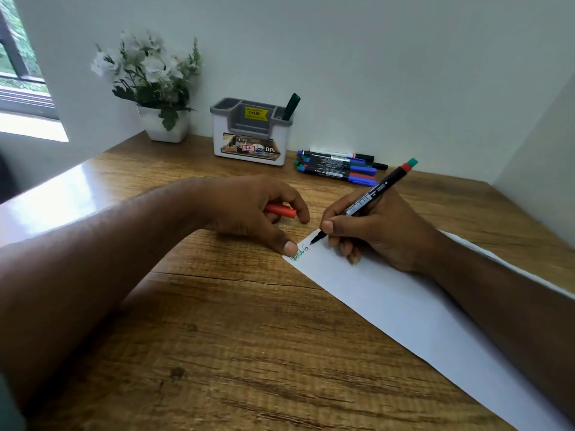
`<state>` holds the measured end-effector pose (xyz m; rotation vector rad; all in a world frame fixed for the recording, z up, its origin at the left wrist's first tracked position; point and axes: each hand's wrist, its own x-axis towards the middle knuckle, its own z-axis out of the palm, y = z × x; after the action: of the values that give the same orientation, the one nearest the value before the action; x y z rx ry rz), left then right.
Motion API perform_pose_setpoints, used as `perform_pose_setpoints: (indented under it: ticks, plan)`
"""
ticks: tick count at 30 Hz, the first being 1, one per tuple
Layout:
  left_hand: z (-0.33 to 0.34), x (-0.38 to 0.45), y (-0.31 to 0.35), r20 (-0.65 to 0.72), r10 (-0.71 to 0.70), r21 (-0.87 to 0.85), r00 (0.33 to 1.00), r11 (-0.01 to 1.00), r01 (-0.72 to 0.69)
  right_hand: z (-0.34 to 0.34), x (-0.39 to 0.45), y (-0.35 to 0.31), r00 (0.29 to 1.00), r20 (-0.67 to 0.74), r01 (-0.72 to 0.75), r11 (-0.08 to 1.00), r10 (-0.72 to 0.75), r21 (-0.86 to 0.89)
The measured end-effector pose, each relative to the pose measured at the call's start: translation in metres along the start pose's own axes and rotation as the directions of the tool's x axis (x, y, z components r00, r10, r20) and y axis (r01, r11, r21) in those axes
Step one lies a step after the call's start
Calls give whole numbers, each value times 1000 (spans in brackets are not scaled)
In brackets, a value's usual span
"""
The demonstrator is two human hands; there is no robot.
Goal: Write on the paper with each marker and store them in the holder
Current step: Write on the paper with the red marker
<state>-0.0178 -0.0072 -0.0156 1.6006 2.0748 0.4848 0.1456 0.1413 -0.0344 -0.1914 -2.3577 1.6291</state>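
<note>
Cataloguing from left to right across the wooden desk (236, 337).

Item: potted white flowers (149, 70), well beyond the left fingers, against the wall.

Item: left hand (249, 209). Fingers curled round a red cap (281, 210), held in against the palm; thumb tip pressing down on the near-left corner of the paper, just beside the green lettering.

Item: holder (250, 132), grey and white, beyond the left knuckles. One green marker (291, 107) stands tilted in its right-hand compartment; the other compartments appear vacant.

Item: paper (404, 306), a long white strip running from the left thumb away under the right forearm. A short green word sits at the corner, with a single further letter just ahead of the pen tip.

Item: right hand (370, 231). Thumb and fingers pinching the marker in use (364, 200) low on its barrel, tip at or just off the sheet, rear end raised up and right.

Item: spare markers (337, 166), a small row lying flat beyond the right fingers, to the right of the holder, capped in blue and black.

Risk notes, as judgement. Thumb pressure alone anchors the strip: should it lift, the paper may skid under the stroke. The left thumb lies close to fresh ink and could smear it. The cap, loosely cupped, could roll off. The right heel resting on the sheet may drag across later lines.
</note>
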Motion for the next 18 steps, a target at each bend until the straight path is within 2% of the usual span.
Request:
perform_pose_setpoints:
  ticks: [18]
  plan:
    - [-1, 1, 1, 9, -5, -23, 1000, 1000, 5, 1, 0, -1, 999, -26, -28, 999, 27, -32]
